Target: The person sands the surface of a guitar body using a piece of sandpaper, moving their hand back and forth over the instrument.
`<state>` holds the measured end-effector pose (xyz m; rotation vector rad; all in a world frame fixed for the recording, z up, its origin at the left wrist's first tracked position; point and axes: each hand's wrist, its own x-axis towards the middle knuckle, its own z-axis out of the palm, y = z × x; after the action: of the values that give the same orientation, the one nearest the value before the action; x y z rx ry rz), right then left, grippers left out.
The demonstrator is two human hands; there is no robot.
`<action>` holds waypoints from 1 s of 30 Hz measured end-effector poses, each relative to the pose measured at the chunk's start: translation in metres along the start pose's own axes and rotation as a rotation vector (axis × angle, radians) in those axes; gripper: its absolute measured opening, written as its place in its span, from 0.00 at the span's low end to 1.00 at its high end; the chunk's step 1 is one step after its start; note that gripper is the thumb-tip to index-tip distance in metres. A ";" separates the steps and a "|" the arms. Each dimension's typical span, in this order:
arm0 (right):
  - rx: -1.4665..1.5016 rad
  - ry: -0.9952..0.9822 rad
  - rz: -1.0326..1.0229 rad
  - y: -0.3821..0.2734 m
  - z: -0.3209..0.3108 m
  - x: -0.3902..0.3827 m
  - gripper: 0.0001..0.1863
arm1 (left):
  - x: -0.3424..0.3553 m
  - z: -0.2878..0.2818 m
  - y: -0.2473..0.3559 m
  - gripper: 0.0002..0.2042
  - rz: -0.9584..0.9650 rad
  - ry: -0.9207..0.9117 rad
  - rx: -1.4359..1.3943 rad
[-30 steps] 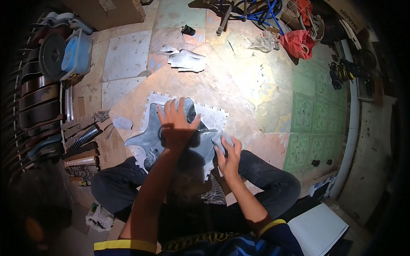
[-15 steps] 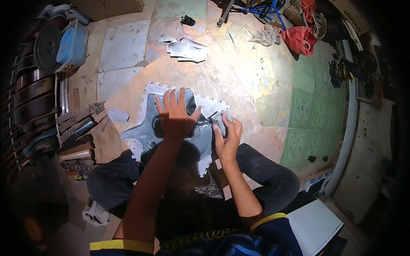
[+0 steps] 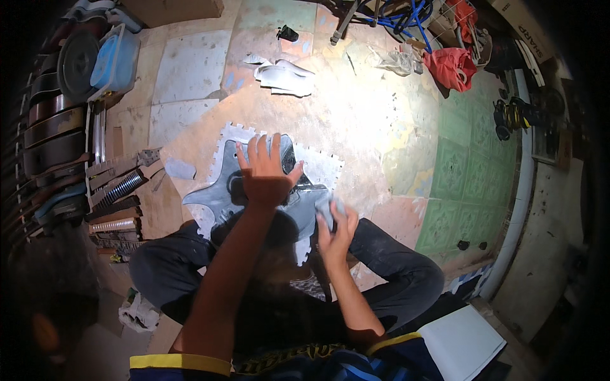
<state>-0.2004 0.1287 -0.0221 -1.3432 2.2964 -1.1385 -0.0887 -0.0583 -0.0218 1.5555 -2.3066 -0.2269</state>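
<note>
A dark grey moulded panel (image 3: 219, 190), shaped like a vehicle body part with pointed corners, lies on a pale foam mat (image 3: 321, 162) with jigsaw edges between my legs. My left hand (image 3: 264, 168) rests on the panel with its fingers spread, bearing on the upper middle. My right hand (image 3: 337, 228) is closed round a small grey pad (image 3: 325, 208), which looks like folded sandpaper or a sanding block. That pad is against the panel's right edge. My left forearm and its shadow cover the panel's lower middle.
Left stand a blue plastic tub (image 3: 114, 63), stacked dark parts and several tools, including a coil spring (image 3: 121, 190). A pale scrap (image 3: 180, 169) lies nearby. Crumpled white sheets (image 3: 286, 77), a black cup (image 3: 288, 33) and a red bag (image 3: 452, 68) lie farther off.
My right hand and the grey pad have moved down along the panel's right edge. My left hand keeps its place on the panel. The whole view has shifted slightly.
</note>
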 end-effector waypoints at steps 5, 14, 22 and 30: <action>0.042 -0.034 0.089 -0.007 -0.002 0.012 0.25 | -0.002 0.001 -0.004 0.39 0.008 0.005 -0.008; 0.030 0.016 0.082 -0.010 0.006 0.033 0.22 | -0.002 0.002 -0.001 0.38 0.018 0.021 -0.024; 0.087 -0.009 0.137 -0.011 0.009 0.051 0.22 | -0.002 0.001 -0.003 0.39 -0.016 -0.047 -0.030; 0.078 0.012 0.130 -0.012 0.009 0.057 0.22 | -0.005 -0.002 -0.001 0.39 -0.008 -0.076 -0.043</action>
<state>-0.2188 0.0737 -0.0100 -1.1435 2.2852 -1.1843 -0.0854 -0.0545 -0.0215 1.5609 -2.3374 -0.3403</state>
